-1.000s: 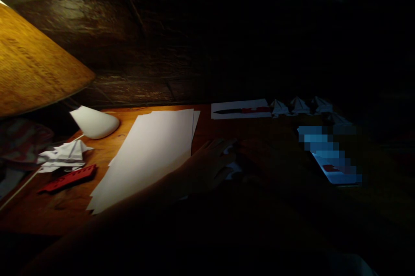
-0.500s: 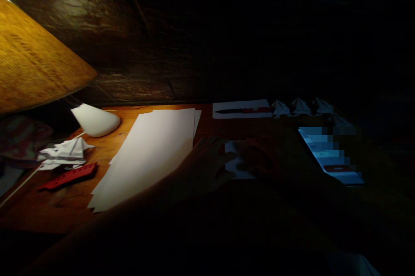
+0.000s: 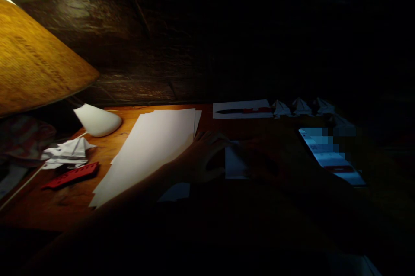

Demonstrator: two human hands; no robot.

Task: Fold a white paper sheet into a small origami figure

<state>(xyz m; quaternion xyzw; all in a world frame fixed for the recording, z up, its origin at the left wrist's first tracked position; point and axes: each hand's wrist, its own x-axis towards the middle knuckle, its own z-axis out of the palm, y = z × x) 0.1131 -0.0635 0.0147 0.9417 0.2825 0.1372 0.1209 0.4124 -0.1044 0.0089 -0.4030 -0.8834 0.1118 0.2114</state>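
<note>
Left hand [image 3: 203, 159] half open, touching white paper [image 3: 236, 164], right hand [image 3: 263, 159] covering its edge

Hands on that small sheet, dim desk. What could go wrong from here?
Poor light: the lamp shade lights mainly the left of the desk, so the right hand sits in deep shadow and misjudged placement seems likely.

Shifted paper: the left hand and forearm sit at the loose stack of white paper, so a slide might disturb it.

Knocks: the small white sheet lies near the phone, and the dark right arm could bump it.
</note>
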